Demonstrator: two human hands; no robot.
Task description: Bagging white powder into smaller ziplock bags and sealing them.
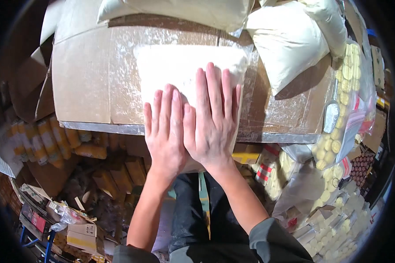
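Observation:
A clear plastic bag of white powder [171,65] lies flat on a cardboard-covered table [82,75] dusted with white. Both palms rest face down on the bag, side by side. My left hand [166,131] lies on its left part, fingers pointing away from me and slightly apart. My right hand [214,118] lies on its right part and reaches farther up, fingers spread a little. Neither hand grips anything. The near end of the bag hangs over the table's front edge, partly hidden under my hands and wrists.
Filled bags of pale powder lie at the back [184,13] and back right [289,42]. A metal scoop [331,115] is at the right, beside bagged round yellowish pieces [329,148]. Below left are yellow packages [52,141] and an open carton [82,235].

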